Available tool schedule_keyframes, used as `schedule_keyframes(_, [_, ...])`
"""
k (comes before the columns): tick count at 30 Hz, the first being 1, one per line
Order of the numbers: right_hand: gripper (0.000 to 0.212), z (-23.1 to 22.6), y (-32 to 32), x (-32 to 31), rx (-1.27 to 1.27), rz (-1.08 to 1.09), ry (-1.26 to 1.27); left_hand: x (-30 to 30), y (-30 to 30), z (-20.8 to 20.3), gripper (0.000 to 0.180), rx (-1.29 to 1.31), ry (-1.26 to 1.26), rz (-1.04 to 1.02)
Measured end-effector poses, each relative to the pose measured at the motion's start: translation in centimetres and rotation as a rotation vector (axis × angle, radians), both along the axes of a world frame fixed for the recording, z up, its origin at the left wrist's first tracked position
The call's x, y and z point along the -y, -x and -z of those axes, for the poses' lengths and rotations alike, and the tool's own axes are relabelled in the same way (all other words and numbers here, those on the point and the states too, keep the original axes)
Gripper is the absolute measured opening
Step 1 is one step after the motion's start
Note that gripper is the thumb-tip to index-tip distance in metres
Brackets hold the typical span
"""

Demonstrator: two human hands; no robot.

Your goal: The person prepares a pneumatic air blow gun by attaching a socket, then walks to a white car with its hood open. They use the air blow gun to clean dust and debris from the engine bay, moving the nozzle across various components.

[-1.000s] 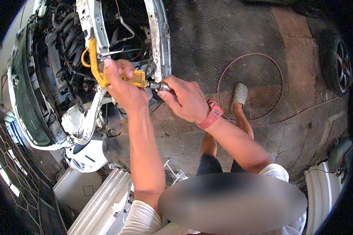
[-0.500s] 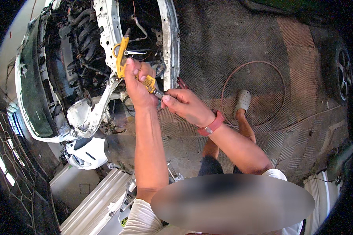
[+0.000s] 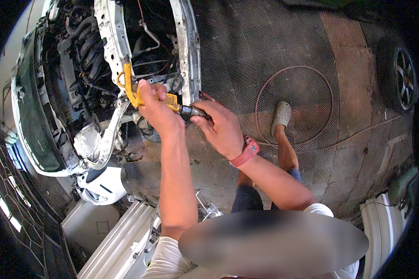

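A yellow air tool (image 3: 131,90) with a long curved body reaches up against the white front frame (image 3: 111,51) of a stripped car. My left hand (image 3: 156,109) is wrapped around the tool's handle. My right hand (image 3: 221,128), with a red band at the wrist, grips the metal hose fitting (image 3: 194,111) at the tool's rear end. Both hands sit close together just below the open engine bay (image 3: 84,65).
A thin air hose (image 3: 293,104) loops on the dark patterned floor to the right, near my foot in a grey shoe (image 3: 281,117). A car wheel (image 3: 402,79) stands far right. White body panels (image 3: 111,242) and a white bumper piece (image 3: 100,186) lie lower left.
The view has shifted so the car and tool sit further right and lower. Both hands stay on the tool, which now rests lower along the white frame.
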State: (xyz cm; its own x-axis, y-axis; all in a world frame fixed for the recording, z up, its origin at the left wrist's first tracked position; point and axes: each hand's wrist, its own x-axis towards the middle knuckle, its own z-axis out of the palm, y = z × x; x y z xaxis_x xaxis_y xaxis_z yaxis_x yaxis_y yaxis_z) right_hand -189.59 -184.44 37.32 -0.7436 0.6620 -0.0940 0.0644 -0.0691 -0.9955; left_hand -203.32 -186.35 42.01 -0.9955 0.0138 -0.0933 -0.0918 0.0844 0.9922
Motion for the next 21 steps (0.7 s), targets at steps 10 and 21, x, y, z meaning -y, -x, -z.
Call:
schedule_keyframes(10, [0.045,0.1,0.0,-2.7,-0.016,-0.236,0.288,1.8,0.4,1.3,0.035,0.195,-0.150,0.325])
schedule_keyframes(21, [0.033,1.8,-2.3,-4.1,0.200,0.105,0.101,8.7,-3.9,-5.3,0.079,0.189,0.575,0.808])
